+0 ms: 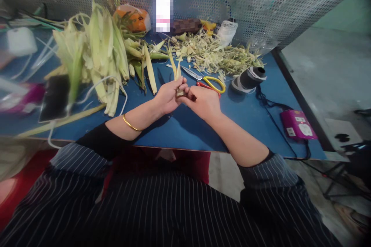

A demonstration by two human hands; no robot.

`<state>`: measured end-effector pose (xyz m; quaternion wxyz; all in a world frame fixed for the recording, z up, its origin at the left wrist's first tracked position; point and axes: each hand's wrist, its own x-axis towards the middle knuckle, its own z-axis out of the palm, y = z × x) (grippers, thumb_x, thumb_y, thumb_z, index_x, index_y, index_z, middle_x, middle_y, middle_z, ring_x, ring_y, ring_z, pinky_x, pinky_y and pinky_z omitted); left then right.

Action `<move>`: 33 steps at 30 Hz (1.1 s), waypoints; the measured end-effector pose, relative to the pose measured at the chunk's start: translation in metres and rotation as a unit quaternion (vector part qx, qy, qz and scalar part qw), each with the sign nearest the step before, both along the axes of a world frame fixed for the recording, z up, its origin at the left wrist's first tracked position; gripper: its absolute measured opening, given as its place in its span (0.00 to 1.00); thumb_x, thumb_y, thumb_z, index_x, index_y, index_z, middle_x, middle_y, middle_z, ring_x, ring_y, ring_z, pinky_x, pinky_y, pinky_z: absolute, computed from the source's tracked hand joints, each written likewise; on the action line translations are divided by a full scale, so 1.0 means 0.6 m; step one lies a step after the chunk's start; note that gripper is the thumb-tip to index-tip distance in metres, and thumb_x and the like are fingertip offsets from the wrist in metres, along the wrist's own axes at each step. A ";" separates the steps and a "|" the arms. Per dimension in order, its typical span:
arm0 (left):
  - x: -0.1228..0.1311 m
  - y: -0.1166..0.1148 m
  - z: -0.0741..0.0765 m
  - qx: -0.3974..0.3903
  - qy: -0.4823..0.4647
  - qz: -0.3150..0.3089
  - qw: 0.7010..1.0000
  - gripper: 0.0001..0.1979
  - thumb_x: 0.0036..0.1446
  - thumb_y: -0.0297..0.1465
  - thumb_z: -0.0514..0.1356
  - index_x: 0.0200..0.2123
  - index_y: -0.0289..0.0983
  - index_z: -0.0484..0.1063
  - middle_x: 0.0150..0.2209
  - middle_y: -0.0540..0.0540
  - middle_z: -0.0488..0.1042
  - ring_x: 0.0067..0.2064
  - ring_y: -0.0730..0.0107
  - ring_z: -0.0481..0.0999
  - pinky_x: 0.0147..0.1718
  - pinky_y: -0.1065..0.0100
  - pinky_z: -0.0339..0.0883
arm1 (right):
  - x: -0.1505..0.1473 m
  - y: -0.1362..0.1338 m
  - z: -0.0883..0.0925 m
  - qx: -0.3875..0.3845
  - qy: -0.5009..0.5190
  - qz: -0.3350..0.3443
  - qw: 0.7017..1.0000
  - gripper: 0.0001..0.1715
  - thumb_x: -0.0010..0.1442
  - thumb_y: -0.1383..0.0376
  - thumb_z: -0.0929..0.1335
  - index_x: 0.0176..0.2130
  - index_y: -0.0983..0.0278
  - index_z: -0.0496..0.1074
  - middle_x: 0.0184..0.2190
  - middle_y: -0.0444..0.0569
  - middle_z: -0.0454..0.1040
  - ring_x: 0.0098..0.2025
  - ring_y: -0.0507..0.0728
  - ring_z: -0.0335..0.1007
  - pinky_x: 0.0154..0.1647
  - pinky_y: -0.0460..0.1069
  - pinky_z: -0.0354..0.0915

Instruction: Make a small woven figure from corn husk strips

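Note:
A small piece of pale corn husk [178, 70] stands up from the fingers of my left hand [169, 94], which is closed around its lower end. My right hand [205, 102] meets it from the right, thumb and fingers pinched at the husk's base. What exactly lies between the right fingertips is mostly hidden. Just beyond the hands lie scissors [213, 83] with yellow and red handles, blades pointing to the upper left. A single folded husk strip [150, 70] rests on the blue table left of them.
Long corn husks [101, 46] are heaped at the left, beside a black phone [54, 98] and white cable. Husk scraps [214, 54] spread along the back. A dark thread spool [251, 79] and a purple power box [298, 124] sit at the right.

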<state>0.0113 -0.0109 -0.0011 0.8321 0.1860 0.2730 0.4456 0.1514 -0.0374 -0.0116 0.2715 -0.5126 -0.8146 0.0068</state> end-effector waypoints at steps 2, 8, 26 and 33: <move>0.001 0.000 -0.001 0.003 0.002 0.002 1.000 0.16 0.66 0.29 0.49 0.26 0.34 0.65 0.17 0.54 0.59 0.23 0.79 0.66 0.26 0.76 0.62 | 0.000 0.000 0.000 0.006 -0.001 -0.003 1.000 0.22 0.57 0.51 0.69 0.23 0.64 0.65 0.22 0.44 0.70 0.24 0.50 0.60 0.27 0.47 0.51; 0.002 0.000 -0.002 0.015 0.013 -0.003 1.000 0.16 0.67 0.29 0.48 0.27 0.34 0.65 0.17 0.54 0.59 0.23 0.79 0.67 0.26 0.76 0.62 | 0.001 -0.001 0.000 0.005 -0.007 -0.017 1.000 0.22 0.59 0.52 0.67 0.23 0.64 0.66 0.21 0.44 0.70 0.23 0.50 0.59 0.26 0.48 0.49; 0.006 -0.022 0.006 0.181 0.276 -0.033 0.943 0.14 0.64 0.37 0.53 0.27 0.38 0.61 0.18 0.58 0.47 0.16 0.84 0.46 0.15 0.76 0.41 | 0.021 0.027 0.019 -0.207 0.401 -0.027 0.892 0.19 0.54 0.50 0.70 0.35 0.63 0.72 0.16 0.37 0.61 0.17 0.47 0.54 0.20 0.46 0.54; 0.003 -0.022 -0.008 0.393 0.510 -0.075 0.761 0.17 0.63 0.37 0.48 0.23 0.37 0.62 0.22 0.51 0.61 0.24 0.75 0.58 0.24 0.71 0.53 | 0.016 0.026 0.014 -0.353 0.532 0.077 0.766 0.16 0.49 0.56 0.74 0.33 0.65 0.72 0.14 0.35 0.59 0.14 0.44 0.47 0.15 0.44 0.48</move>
